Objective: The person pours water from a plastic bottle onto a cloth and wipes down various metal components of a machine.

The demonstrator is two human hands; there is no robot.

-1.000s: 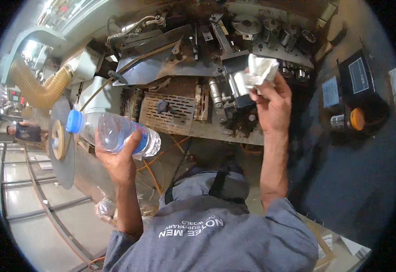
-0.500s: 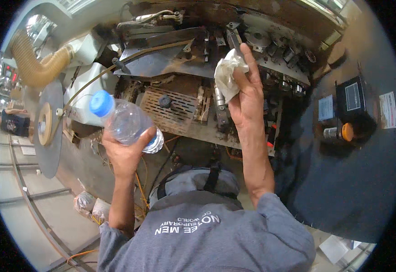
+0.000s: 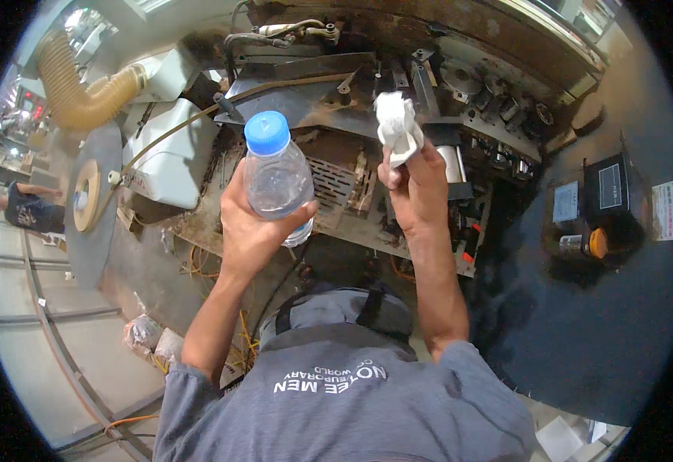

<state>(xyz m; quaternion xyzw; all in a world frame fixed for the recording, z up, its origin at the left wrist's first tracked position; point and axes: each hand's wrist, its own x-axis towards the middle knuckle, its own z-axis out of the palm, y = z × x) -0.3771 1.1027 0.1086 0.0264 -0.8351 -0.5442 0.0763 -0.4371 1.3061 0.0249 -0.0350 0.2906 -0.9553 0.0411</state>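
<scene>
A clear plastic bottle [image 3: 277, 183] with a blue screw cap [image 3: 267, 132] stands nearly upright in my left hand [image 3: 245, 231]. The fingers wrap round its body, with the thumb across the lower front, and the cap is on. To the right, my right hand [image 3: 421, 189] pinches a crumpled white cloth or tissue [image 3: 396, 127] between thumb and fingers; it sticks up above the fingertips. Both hands are raised in front of the machine, apart from each other. Which material the white piece is, I cannot tell.
Ahead lies a grimy machine bed with a slotted metal plate [image 3: 335, 181] and a flat metal cover [image 3: 305, 88]. A ribbed beige hose [image 3: 70, 92] and a white tank [image 3: 171, 154] stand left. On the dark surface at right sits a jar with an orange lid [image 3: 598, 243].
The bottle has moved right and tipped more upright in my left hand. My right hand has come lower and nearer, its outstretched fingers now curled round the white piece.
</scene>
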